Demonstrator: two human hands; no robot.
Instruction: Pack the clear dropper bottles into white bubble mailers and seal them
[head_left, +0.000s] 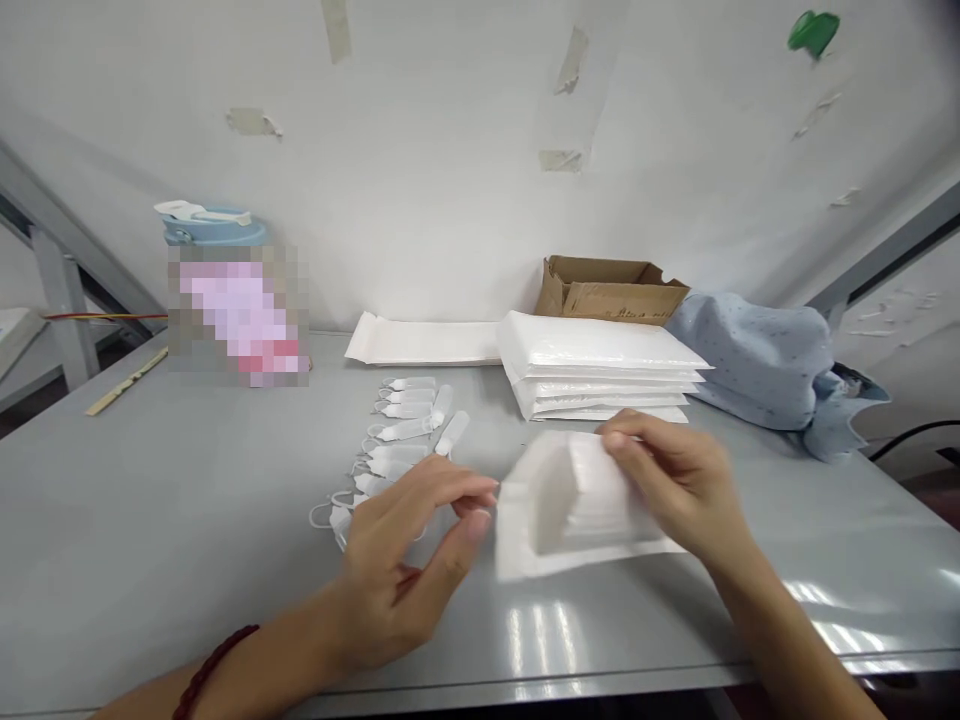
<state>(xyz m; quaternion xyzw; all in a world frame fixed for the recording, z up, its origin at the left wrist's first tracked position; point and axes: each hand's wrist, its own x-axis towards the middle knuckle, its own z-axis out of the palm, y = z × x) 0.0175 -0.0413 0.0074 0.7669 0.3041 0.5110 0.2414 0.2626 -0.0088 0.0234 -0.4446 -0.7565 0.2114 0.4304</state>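
Observation:
My right hand point(679, 490) pinches the upper edge of a white padded envelope point(517, 535) between thumb and fingers. The envelope is tilted, its mouth gaping toward the left, and it is slightly blurred. My left hand point(420, 560) is just left of that mouth, thumb and fingers curved with a gap between them and nothing in them. Partly hidden behind my left hand lie several small translucent plastic bottles point(405, 428) with looped caps, in a loose column on the grey table point(225, 520).
A stack of white padded envelopes point(600, 350) stands behind my right hand, another flat envelope point(427, 342) beside it. Farther back are a cardboard box point(622, 298) and a bluish cloth bundle point(750, 355). At left are a blue-lidded container point(214, 228) and a thin wooden stick point(127, 382).

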